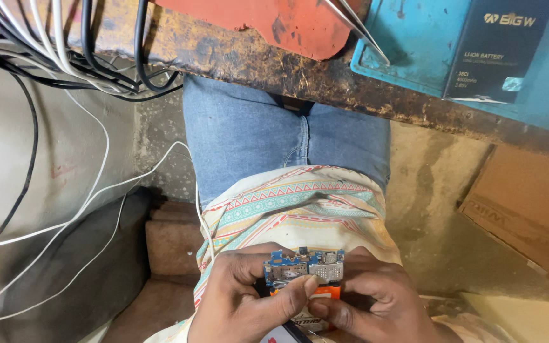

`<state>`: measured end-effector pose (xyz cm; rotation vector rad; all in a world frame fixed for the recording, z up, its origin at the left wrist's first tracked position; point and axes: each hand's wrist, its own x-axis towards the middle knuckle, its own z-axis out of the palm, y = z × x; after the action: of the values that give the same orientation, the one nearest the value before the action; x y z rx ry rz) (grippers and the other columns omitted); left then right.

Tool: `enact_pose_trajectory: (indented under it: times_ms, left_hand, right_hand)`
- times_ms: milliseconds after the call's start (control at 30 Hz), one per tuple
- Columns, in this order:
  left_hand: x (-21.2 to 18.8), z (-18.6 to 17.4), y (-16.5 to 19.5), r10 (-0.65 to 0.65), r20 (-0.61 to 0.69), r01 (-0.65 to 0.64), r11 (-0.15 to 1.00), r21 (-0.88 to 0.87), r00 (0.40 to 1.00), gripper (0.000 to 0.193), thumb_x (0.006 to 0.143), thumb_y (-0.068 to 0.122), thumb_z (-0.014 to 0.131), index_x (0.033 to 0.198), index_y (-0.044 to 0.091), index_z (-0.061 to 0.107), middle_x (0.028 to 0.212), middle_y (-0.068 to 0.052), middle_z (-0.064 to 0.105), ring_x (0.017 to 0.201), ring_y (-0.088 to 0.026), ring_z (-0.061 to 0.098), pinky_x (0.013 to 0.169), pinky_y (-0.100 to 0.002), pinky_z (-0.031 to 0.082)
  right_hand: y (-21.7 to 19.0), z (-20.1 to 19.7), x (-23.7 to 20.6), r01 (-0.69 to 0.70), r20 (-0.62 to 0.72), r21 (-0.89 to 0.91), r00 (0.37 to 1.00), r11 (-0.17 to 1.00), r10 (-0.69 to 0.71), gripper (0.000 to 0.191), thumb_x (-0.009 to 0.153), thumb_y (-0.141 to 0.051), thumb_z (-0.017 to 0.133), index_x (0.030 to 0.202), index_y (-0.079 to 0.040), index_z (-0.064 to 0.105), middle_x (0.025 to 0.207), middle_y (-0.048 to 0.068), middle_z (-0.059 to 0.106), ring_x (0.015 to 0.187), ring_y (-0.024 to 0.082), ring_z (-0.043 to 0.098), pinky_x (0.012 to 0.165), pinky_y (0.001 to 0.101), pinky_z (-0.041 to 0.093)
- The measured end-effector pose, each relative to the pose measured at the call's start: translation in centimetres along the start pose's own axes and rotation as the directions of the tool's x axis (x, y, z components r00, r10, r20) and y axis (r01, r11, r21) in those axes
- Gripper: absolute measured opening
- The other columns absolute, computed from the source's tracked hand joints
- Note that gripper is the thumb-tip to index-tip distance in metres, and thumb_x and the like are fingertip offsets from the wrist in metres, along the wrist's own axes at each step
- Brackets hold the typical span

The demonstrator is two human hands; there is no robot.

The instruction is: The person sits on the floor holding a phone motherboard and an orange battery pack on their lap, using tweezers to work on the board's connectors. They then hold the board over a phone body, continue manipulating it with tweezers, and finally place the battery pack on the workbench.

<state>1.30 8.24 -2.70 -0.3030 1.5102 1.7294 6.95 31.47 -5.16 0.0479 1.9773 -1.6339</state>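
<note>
I hold a small blue board (304,265) low over my lap, close to my tummy. My left hand (239,298) grips its left end, and my left thumb (297,293) presses up under the board. My right hand (379,298) is curled tight on the right end. Both hands are closed on it. Under the board I see an orange part (325,293) of the phone. I think I am lifting the board off the phone. It calls for a slow, soft pull, so nothing snaps. The board lies longways from my left hand to my right hand, with its face up at me. Far past my hands is the desk (274,67), with tweezers (357,25), a black box (497,47) and wires (65,44).
</note>
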Motion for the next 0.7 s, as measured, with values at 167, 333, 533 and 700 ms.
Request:
enact_pose_trajectory:
  times_ms: [167, 333, 533, 700]
  left_hand:
    - [-0.1, 0.3, 0.4, -0.022, -0.012, 0.021, 0.999, -0.044, 1.0, 0.013, 0.088, 0.014, 0.078, 0.091, 0.002, 0.082, 0.082, -0.003, 0.077, 0.079, -0.007, 0.069, 0.072, -0.026, 0.056]
    - [-0.1, 0.4, 0.9, -0.054, -0.029, 0.054, 0.998, -0.016, 0.998, 0.015, 0.088, 0.014, 0.079, 0.087, 0.0, 0.082, 0.077, -0.002, 0.074, 0.073, -0.006, 0.065, 0.066, -0.025, 0.053]
    - [0.2, 0.3, 1.4, -0.138, -0.007, 0.134, 0.972, -0.193, 0.99, 0.016, 0.087, 0.013, 0.077, 0.094, -0.001, 0.08, 0.082, -0.001, 0.077, 0.076, -0.006, 0.066, 0.069, -0.025, 0.054]
    - [0.3, -0.1, 1.9, 0.028, -0.022, -0.03, 0.995, -0.09, 0.999, 0.017, 0.092, 0.012, 0.078, 0.095, -0.004, 0.082, 0.089, -0.005, 0.075, 0.082, -0.008, 0.066, 0.072, -0.026, 0.054]
  right_hand:
    - [0.3, -0.1, -0.3, -0.007, 0.004, 0.05, 1.0, 0.999, 0.007, 0.021, 0.079, -0.021, 0.088, 0.088, -0.003, 0.083, 0.087, 0.011, 0.08, 0.075, 0.019, 0.073, 0.065, 0.0323, 0.055]
    - [0.1, -0.4, -0.3, -0.242, 0.075, -0.038, 0.967, 0.97, 0.244, 0.022, 0.078, -0.026, 0.089, 0.083, -0.004, 0.087, 0.084, 0.01, 0.076, 0.075, 0.02, 0.065, 0.062, 0.0331, 0.053]
    - [-0.7, -0.7, 0.6, -0.042, 0.048, 0.048, 0.998, 0.998, 0.04, 0.022, 0.086, -0.025, 0.08, 0.091, -0.004, 0.083, 0.093, 0.01, 0.082, 0.084, 0.019, 0.075, 0.069, 0.0311, 0.059]
    - [-2.0, -0.6, 1.5, -0.097, 0.025, 0.059, 0.995, 0.994, 0.096, 0.023, 0.085, -0.025, 0.081, 0.092, -0.003, 0.083, 0.091, 0.008, 0.08, 0.082, 0.019, 0.076, 0.068, 0.0308, 0.059]
